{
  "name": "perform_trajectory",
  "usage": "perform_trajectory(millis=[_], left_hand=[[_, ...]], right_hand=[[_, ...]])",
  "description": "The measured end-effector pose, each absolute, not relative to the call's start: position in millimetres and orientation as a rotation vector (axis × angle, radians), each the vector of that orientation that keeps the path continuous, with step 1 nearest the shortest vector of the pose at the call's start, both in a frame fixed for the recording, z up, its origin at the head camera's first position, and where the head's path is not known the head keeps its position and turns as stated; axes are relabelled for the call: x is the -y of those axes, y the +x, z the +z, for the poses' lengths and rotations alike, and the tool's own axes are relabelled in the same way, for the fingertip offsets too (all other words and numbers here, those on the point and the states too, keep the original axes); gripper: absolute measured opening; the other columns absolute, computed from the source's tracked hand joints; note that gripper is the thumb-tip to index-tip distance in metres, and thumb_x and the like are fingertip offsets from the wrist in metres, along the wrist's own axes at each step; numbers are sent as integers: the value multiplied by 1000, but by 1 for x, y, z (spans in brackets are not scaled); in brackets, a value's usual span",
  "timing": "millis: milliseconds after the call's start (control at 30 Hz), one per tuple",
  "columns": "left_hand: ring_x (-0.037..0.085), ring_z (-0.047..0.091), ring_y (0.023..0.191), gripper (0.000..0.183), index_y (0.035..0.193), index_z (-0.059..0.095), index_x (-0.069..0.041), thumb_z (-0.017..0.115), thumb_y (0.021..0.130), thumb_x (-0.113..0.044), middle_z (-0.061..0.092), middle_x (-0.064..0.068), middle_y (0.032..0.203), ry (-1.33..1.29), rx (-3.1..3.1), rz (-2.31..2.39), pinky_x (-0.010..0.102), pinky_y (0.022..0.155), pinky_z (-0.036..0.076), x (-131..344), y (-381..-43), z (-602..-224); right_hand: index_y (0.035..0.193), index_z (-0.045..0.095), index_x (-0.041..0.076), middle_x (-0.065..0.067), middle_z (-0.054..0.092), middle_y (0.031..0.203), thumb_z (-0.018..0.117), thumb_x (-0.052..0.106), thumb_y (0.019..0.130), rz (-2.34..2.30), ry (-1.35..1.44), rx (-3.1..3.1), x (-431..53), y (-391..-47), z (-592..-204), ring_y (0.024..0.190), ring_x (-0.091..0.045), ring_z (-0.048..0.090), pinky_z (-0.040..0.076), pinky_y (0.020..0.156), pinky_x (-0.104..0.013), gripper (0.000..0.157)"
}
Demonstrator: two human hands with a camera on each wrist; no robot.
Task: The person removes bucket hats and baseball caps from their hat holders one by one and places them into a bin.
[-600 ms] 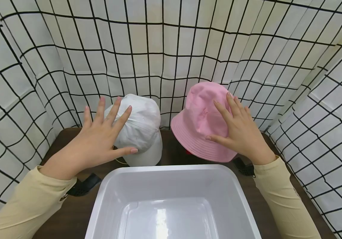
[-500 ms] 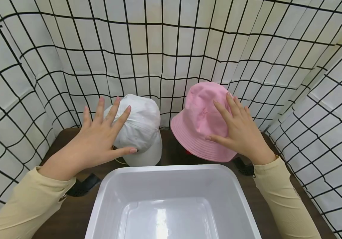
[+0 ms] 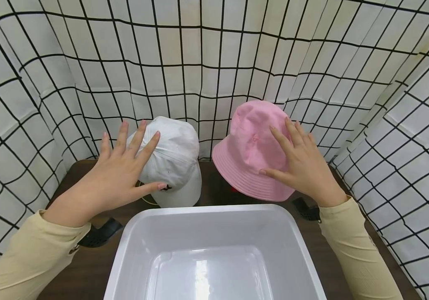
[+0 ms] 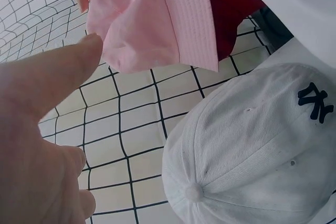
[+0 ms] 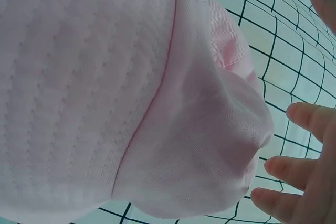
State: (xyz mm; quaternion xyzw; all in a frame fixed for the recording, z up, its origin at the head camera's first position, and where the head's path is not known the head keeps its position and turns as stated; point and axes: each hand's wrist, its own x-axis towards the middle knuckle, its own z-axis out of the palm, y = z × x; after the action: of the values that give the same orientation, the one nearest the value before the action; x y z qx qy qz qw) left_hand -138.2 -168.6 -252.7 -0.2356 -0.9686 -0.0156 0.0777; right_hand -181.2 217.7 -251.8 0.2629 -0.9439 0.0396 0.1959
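Note:
A white baseball cap (image 3: 175, 154) with a dark emblem on its front stands at the back of the table, left of centre. My left hand (image 3: 113, 177), fingers straight and spread, hovers over its left side; the left wrist view shows a gap between hand and cap. To the right is a pink bucket hat (image 3: 250, 141), tilted with its stitched brim toward me. Over its right side my right hand (image 3: 300, 162) is spread, holding nothing. In the right wrist view, the fingertips (image 5: 278, 166) are close beside the crown. Something red (image 4: 231, 14) shows under the brim.
A white plastic basin (image 3: 207, 210) stands in front of both hats, close to the person. Black wire grid (image 3: 201, 64) with white sheeting behind it encloses the dark wooden table (image 3: 68, 275) at the back and both sides.
My left hand has shifted slightly left, so part of the dark emblem on the cap now shows by the thumb. The whole head view has shifted a little; the right hand keeps its pose.

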Motion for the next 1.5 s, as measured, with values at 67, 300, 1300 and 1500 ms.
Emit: perform_trajectory(millis=[67,300,1300,1500], left_hand=[[40,-25,135,98,152,-2,-9,50,87,-63,-17,19,154,-706,2896,-42,70,100,-10,170,-138,-253],[40,-22,137,89,152,5,-9,49,92,-55,-11,20,155,-732,2867,-70,68,102,-9,175,-132,-258],[22,7,144,62,151,17,-7,45,98,-22,15,7,157,-686,2639,-412,45,114,-3,191,-32,-348],[17,9,144,54,148,29,-4,42,98,-20,23,7,155,-706,2629,-312,43,114,-4,191,-31,-349]], right_hand=[[150,27,12,-22,10,155,67,57,77,112,737,2642,-217,-181,-252,138,-46,13,15,108,-61,94],[151,23,12,-23,10,154,68,54,78,160,732,2643,-218,-180,-252,139,-44,12,15,108,-61,95],[141,36,-3,-34,25,145,76,22,78,317,873,2416,-223,-182,-254,137,-44,21,18,110,-55,79],[142,35,-3,-34,25,145,76,21,79,334,856,2433,-223,-182,-256,137,-43,22,19,110,-54,79]])
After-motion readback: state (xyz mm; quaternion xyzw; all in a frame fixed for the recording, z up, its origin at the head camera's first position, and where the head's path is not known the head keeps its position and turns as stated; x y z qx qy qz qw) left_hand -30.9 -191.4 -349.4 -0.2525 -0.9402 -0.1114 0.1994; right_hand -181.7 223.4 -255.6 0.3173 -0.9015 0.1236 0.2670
